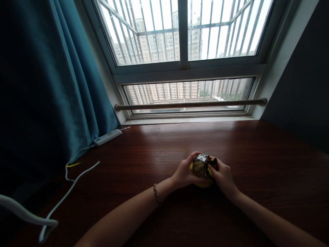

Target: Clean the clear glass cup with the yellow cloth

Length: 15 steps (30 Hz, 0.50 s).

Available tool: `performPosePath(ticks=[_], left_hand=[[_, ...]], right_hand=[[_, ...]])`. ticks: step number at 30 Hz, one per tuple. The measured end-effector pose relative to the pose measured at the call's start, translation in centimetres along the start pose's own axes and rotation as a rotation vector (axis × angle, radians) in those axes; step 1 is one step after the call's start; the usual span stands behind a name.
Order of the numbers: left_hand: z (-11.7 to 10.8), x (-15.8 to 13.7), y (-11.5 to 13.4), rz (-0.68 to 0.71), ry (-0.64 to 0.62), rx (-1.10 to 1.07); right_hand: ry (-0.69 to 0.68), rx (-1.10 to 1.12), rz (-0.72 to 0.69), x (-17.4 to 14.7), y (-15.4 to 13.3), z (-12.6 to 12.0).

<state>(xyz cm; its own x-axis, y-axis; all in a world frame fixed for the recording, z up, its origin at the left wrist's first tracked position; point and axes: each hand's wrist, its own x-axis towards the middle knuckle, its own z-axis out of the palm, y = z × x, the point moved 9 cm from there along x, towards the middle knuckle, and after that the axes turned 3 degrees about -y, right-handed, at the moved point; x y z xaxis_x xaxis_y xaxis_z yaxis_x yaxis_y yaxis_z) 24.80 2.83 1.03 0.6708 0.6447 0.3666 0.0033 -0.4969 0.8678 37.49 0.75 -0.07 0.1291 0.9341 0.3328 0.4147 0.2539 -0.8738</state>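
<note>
Nearest me, at the lower left, a thick white cord [27,212] bends back on itself, and a dark chain bracelet [156,194] circles my left wrist. A little farther out, my left hand [187,172] and my right hand [224,175] are closed partway around a shiny dark-and-yellow bundle [200,167], one at each side, both thumbs on the side toward me. It sits between my palms over the reddish-brown tabletop [159,151]; whether it touches the wood I cannot tell, and my far fingers are mostly hidden. I judge the step in hand to be two-handed handling of its crinkled cover, my right thumb pressing near a dark edge. As I read it, a move from here calls for the left hand to steady the bundle while the right works at that edge with light pressure. Off to the left lie a yellow strip [73,165] and, farther, a long white plastic block [108,137] by the blue curtain [74,85]. Beyond the table a metal rail [190,105] crosses the window [184,65], with barred panes and tall buildings [159,44] outside.
</note>
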Motion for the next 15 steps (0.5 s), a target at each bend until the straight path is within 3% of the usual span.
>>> performPosePath(ticks=[3, 10, 15], left_hand=[[-0.3, 0.3, -0.6, -0.03, -0.021, -0.098], [-0.4, 1.0, -0.2, 0.012, -0.106, 0.096], [-0.3, 1.0, -1.4, -0.031, -0.053, 0.144]], right_hand=[[-0.025, 0.023, 0.019, 0.1, 0.6, 0.2], [-0.094, 0.062, 0.019, -0.2, 0.0, 1.0], [-0.075, 0.054, 0.024, 0.0, 0.1, 0.8]])
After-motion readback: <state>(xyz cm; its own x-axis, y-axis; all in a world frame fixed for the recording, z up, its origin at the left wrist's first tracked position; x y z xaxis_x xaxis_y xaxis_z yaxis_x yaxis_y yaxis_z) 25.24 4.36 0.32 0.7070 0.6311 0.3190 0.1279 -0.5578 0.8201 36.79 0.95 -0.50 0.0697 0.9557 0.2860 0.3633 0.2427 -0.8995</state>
